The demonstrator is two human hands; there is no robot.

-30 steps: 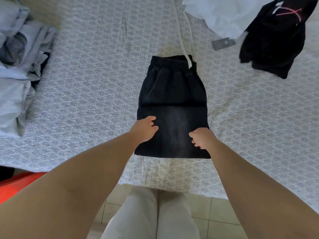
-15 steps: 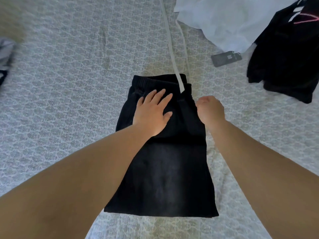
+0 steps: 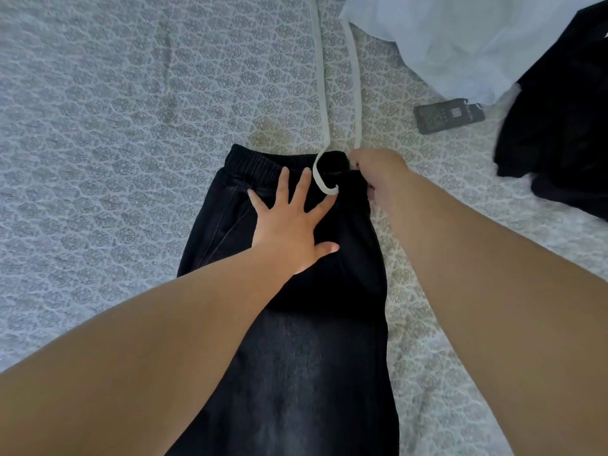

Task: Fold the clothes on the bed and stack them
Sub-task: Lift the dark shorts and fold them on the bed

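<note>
Across the whole view spreads the bed [image 3: 115,126], covered in a grey patterned spread, and down its middle lie the black shorts [image 3: 306,373], folded lengthwise into a long strip with the elastic waistband at the far end and the faded denim running toward the near edge. At the upper right a white garment [image 3: 460,41] lies crumpled, touching a black garment [image 3: 566,126] at the right edge. The left hand [image 3: 292,225] presses flat on the shorts just below the waistband — fingers [image 3: 283,182] straight and spread, holding nothing. The right hand [image 3: 378,174] sits at the right end of the waistband with its fingers curled onto the edge of the cloth, gripping it there. A white drawstring [image 3: 320,103] runs from the waistband up the bed in two strands, looping on the cloth between the hands. A small dark tag [image 3: 449,115] lies near the white garment.
</note>
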